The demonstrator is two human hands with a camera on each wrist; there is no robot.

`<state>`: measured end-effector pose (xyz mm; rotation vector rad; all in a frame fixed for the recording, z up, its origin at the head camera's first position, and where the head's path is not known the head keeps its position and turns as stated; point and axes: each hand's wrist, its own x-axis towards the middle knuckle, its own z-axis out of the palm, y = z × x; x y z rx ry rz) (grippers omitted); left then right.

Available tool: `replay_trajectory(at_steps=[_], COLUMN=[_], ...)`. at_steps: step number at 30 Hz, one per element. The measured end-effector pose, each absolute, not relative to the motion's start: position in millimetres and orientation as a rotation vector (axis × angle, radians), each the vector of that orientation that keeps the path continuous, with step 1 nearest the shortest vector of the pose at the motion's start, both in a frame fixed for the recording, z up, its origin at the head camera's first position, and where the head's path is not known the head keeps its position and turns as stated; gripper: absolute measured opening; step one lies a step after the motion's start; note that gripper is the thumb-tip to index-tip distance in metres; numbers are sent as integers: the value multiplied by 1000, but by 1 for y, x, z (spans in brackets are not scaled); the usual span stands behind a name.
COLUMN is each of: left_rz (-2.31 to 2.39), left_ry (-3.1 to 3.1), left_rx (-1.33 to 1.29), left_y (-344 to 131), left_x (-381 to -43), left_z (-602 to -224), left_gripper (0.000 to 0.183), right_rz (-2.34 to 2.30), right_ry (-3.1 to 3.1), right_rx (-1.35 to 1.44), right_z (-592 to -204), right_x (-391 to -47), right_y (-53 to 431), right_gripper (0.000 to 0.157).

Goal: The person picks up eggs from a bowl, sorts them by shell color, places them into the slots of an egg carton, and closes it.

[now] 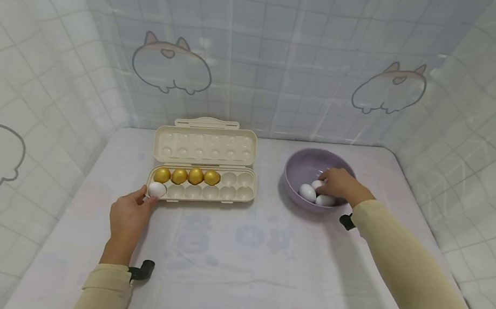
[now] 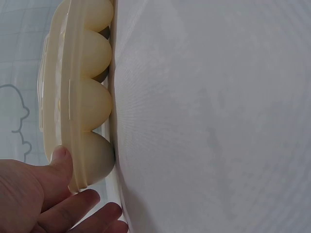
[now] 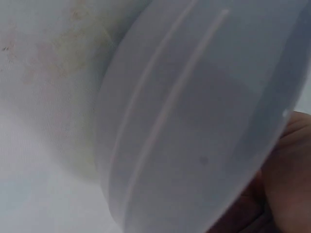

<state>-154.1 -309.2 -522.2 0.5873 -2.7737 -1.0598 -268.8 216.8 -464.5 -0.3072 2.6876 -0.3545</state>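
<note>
An open cream egg carton lies with its lid folded back. Four gold eggs fill part of its far row, and a white egg sits in the near-left cup. My left hand grips the carton's near-left corner; in the left wrist view the thumb presses on the rim and the other fingers curl beside the end cup. Over at the right, my right hand reaches into a purple bowl, its fingers around a white egg. Two more white eggs lie below it. The bowl's wall hides the fingertips in the right wrist view.
A white cloth with faint prints covers the table. Tile-patterned sheets with cartoon animals hang behind and at both sides, with the back one close behind the carton lid and the bowl.
</note>
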Motion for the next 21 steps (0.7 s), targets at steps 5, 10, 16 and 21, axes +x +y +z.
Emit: replay_trajectory(at_steps=[5, 10, 16, 21], left_rz=[-1065, -1057, -1064, -1039], left_ry=[-2777, -2774, -2764, -2765], left_rx=[604, 599, 599, 575], left_y=[-308, -307, -307, -310], left_x=[-154, -154, -153, -155], left_z=[-524, -524, -524, -527], left_gripper=[53, 53, 53, 52], right_rz=[-365, -368, -498, -559], right_ry=[2725, 2771, 2837, 2884], right_rx=[-321, -336, -314, -308], right_z=[-470, -471, -463, -454], right_x=[-270, -271, -272, -277], right_y=[219, 221, 217, 211], right_gripper=[50, 48, 39, 33])
